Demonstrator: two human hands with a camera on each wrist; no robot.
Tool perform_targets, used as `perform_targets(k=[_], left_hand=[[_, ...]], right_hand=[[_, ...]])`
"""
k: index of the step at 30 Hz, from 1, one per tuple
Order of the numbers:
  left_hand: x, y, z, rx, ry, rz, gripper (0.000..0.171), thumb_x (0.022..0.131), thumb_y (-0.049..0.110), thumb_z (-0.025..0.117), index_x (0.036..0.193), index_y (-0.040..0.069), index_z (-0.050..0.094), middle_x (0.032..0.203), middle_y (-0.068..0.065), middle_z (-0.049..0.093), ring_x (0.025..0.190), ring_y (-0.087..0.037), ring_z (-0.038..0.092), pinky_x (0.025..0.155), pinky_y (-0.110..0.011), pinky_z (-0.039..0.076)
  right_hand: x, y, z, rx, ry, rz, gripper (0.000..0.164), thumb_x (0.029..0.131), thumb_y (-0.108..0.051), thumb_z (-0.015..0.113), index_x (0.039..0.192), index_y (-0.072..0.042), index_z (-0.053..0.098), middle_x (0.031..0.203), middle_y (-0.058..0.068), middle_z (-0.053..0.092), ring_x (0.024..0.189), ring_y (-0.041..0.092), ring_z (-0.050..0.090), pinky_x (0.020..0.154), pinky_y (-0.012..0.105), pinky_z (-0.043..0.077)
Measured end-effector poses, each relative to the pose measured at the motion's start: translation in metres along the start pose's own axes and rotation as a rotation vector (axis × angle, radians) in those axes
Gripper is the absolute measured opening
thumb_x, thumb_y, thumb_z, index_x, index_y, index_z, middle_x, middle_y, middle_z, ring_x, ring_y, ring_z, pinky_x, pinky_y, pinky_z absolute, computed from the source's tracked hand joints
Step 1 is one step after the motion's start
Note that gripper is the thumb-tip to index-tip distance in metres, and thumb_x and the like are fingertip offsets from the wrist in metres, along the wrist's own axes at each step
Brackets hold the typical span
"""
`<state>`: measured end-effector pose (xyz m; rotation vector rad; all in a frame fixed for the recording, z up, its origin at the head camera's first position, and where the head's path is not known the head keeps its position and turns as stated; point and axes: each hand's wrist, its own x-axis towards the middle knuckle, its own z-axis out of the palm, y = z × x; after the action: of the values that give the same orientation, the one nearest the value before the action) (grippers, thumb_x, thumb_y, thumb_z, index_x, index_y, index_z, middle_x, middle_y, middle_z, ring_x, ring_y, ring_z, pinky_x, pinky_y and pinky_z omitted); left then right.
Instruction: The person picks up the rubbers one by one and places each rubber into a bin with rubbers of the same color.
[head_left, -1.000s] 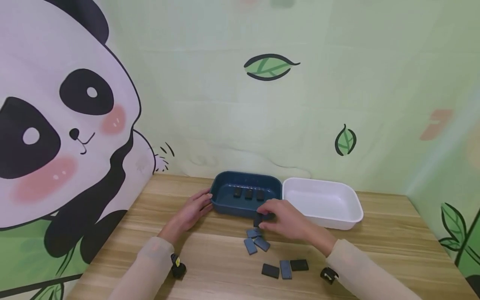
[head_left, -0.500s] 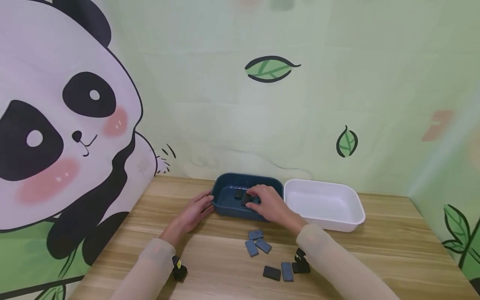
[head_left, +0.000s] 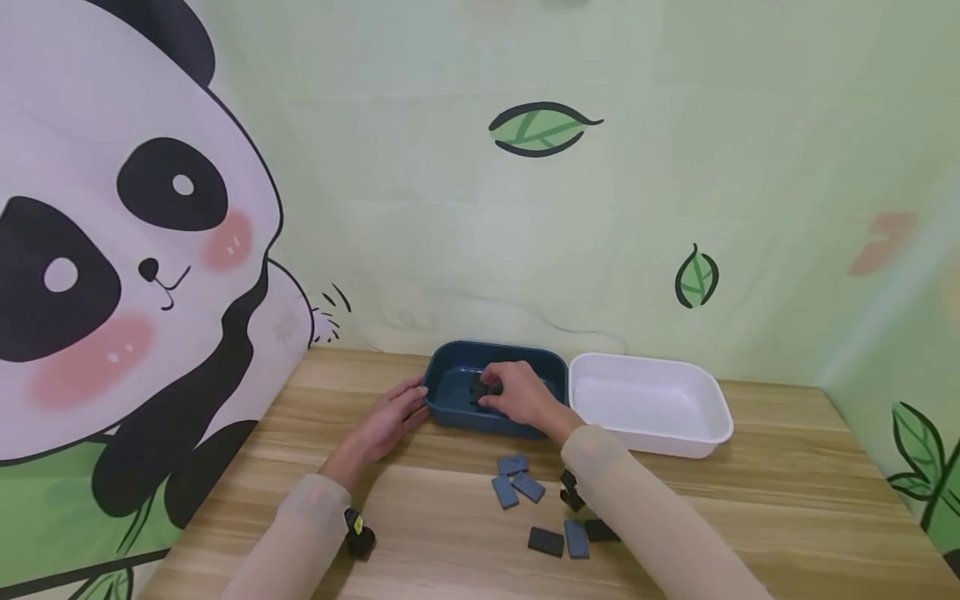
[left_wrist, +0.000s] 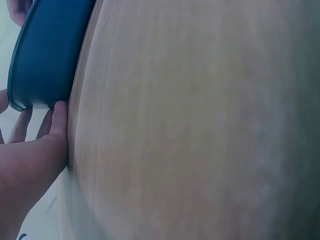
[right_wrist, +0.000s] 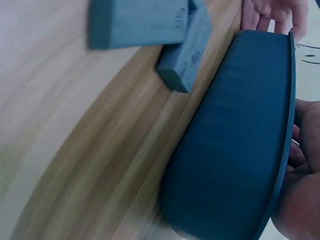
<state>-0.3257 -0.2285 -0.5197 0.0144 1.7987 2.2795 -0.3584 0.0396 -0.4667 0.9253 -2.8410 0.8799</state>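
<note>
My left hand (head_left: 390, 421) rests against the left end of a dark blue tray (head_left: 468, 419); in the left wrist view its extended fingers (left_wrist: 59, 117) touch the tray's end wall. Inside that tray, my right hand (head_left: 521, 393) pinches a small black rectangular block (head_left: 477, 390) between thumb and fingers. The hand covers part of the tray floor, and other black blocks there cannot be told apart. In the right wrist view the tray wall (right_wrist: 230, 135) hides the fingertips. Three blue-grey blocks (head_left: 505, 492) lie loosely grouped on the table in front of the tray.
A white tray (head_left: 648, 442) stands right of the blue one, nearly touching it. Nearer the front lie a black block (head_left: 546, 542), a blue-grey block (head_left: 577, 539) and another black block (head_left: 602, 531) partly behind the right sleeve. A panda-print backdrop (head_left: 420, 208) rises behind the wooden table (head_left: 435, 517).
My right hand has moved from the blue tray's front edge in over its floor and leftward, carrying a black block. My left hand stays at the tray's left end.
</note>
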Motion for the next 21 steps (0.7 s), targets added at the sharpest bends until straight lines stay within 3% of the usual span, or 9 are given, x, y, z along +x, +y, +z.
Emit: perform_targets(k=[7, 21], left_hand=[[0.002, -0.002, -0.002, 0.020, -0.009, -0.001, 0.060, 0.113, 0.016, 0.051, 0.163, -0.004, 0.027, 0.165, -0.027, 0.035, 0.153, -0.036, 0.038, 0.124, -0.047, 0.037], [0.003, -0.002, -0.002, 0.015, 0.014, -0.006, 0.058, 0.112, 0.016, 0.053, 0.163, -0.002, 0.032, 0.164, -0.025, 0.039, 0.151, -0.034, 0.041, 0.123, -0.046, 0.039]], right_hand=[[0.005, -0.002, 0.006, 0.037, -0.028, -0.005, 0.029, 0.092, -0.012, 0.084, 0.116, 0.001, 0.075, 0.110, 0.015, 0.077, 0.104, 0.027, 0.072, 0.096, 0.043, 0.061], [0.012, -0.006, 0.012, 0.088, -0.027, 0.080, 0.027, 0.092, -0.013, 0.085, 0.114, -0.002, 0.075, 0.108, 0.010, 0.077, 0.103, 0.024, 0.072, 0.096, 0.041, 0.061]])
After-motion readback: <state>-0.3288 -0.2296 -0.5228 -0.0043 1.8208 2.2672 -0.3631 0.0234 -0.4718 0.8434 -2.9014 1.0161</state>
